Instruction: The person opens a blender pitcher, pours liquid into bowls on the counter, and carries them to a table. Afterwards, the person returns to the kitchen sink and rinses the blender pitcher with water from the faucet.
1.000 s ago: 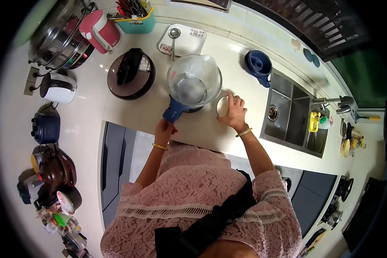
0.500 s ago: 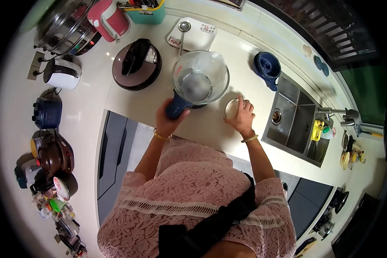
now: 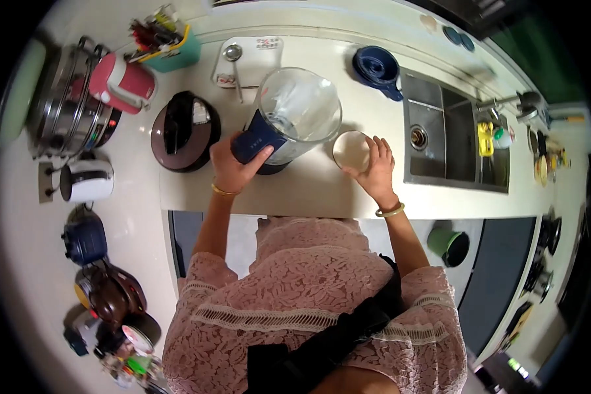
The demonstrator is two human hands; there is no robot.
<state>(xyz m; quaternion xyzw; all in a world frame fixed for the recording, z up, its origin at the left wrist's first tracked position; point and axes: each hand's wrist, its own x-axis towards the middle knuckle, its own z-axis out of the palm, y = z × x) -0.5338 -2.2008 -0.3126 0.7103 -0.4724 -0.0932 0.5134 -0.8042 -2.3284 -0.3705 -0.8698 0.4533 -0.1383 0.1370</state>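
Note:
A clear blender jar with a dark blue handle is in my left hand, fingers and thumb closed around the handle. Its wide open mouth faces up, leaning to the right, and the inside walls look wet and cloudy. At the right of the jar, my right hand grips a small round white bowl by its side, thumb at the near edge and fingers along the right rim. Bowl and jar are close together over the counter.
A dark blue jar lid lies behind, beside the steel sink. Farther back left are a white tray with a metal spoon and a round brown cooker lid. Kettles and appliances line the left counter; a green bin stands below.
The jar now leans more to the right, its handle raised. My right hand still has the bowl, whose inside shows more fully. The whole view has turned and shifted.

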